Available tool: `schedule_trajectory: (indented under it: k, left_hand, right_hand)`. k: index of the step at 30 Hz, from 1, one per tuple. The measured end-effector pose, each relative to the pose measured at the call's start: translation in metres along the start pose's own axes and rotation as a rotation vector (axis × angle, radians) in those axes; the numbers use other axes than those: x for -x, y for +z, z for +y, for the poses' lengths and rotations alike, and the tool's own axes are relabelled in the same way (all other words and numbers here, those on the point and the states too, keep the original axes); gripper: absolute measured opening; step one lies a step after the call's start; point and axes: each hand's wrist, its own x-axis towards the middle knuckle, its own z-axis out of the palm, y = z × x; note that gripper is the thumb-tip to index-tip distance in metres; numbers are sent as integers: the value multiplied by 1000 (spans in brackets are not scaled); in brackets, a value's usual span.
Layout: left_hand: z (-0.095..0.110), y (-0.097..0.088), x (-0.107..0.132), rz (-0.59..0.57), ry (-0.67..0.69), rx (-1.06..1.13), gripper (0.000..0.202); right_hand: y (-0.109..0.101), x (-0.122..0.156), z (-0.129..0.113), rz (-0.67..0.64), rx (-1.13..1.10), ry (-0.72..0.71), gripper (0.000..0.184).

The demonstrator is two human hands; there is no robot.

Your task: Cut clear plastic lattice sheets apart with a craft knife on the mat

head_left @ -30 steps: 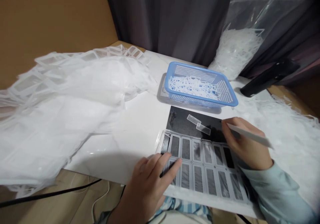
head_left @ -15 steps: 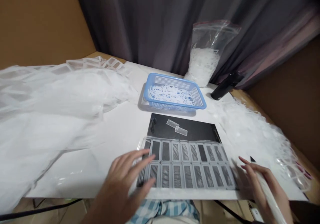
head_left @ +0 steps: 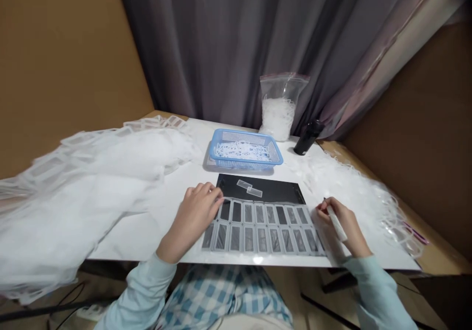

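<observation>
A clear plastic sheet [head_left: 254, 232] with two rows of rectangular frames lies on a black board [head_left: 271, 192]. My left hand [head_left: 195, 212] is at the sheet's upper left corner, its fingers curled and the thumb pressed in against the edge. In my right hand [head_left: 348, 222] is a white pen-shaped tool [head_left: 336, 225] with a dark tip, held just right of the sheet and board. Two loose small clear rectangles [head_left: 254, 192] overlap on the upper part of the board. Some frames look darker than the wrinkled, film-covered ones.
Behind the board stands a blue basket [head_left: 246, 163] of thin white strips. Farther back are a zip bag [head_left: 278, 118] of white scraps and a black cylinder [head_left: 308, 138]. Piled translucent sheets [head_left: 121, 167] cover the left; a heap of frame scraps [head_left: 354, 192] lies right.
My left hand has gone from spread fingers over the sheet to curled fingers at its upper left corner. My right hand still holds the tool beside the sheet. The head view has shifted.
</observation>
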Motion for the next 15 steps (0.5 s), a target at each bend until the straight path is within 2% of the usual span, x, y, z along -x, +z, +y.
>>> schedule_trajectory:
  k: [3,5,8,11,15]
  left_hand:
    - [3,3,-14,48,-14,-13,20]
    - [3,7,-21,63,-23,-9,20]
    - [0,11,-23,73,-46,19,19]
    - [-3,11,-20,78,-63,88,19]
    - [-6,11,-18,89,-52,204,19]
  right_hand:
    - [-14,-13,8,117,26,-4,24]
    - [-19,-19,10,118,31,-29,27]
    - [-12,-21,9,-82,3,-125,29]
    - [-2,-20,5,-286,-10,-185,24]
    - [-8,-33,1,-336,26,-219,19]
